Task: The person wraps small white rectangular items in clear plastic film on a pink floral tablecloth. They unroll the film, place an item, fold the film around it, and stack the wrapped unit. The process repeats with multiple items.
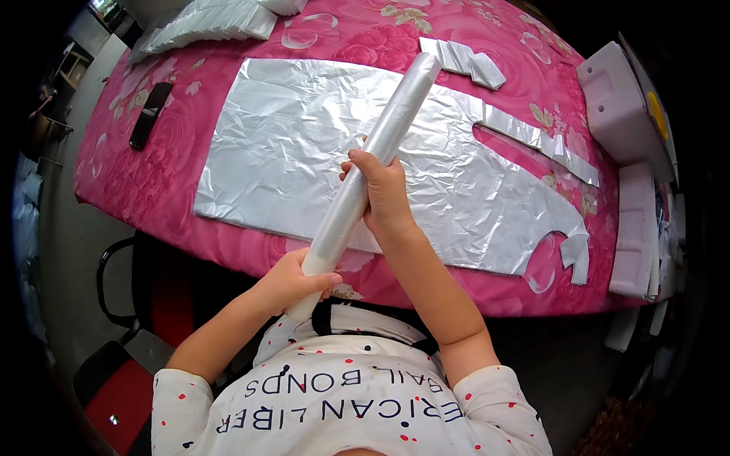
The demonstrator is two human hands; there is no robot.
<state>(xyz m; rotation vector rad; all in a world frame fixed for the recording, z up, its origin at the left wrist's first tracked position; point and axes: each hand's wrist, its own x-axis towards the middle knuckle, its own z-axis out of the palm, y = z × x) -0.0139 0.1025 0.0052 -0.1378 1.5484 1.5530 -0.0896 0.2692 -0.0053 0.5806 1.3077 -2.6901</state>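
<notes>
Across my front I hold a long roll of thin, translucent whitish plastic [406, 102], tilted with its far end up and to the right. My left hand [295, 281] is wrapped round its near end, close to my body. Round the middle of the roll, my right hand [380, 186] is closed. Beneath it a flat stack of silvery-white plastic sheets [277, 137] lies on the table, wrinkled and shiny. Two curved cutouts shape the stack's right end, leaving narrow strap-like parts. Part of the stack is hidden by the roll and my right hand.
A pink flowered cloth [152, 186] covers the table. A dark phone-like object [151, 114] lies at left. Folded plastic bundles [217, 26] sit at the far left, and a smaller folded piece [462, 61] lies beyond the stack. White foam boxes [612, 102] stand at right; red-and-black chairs [114, 384] are at lower left.
</notes>
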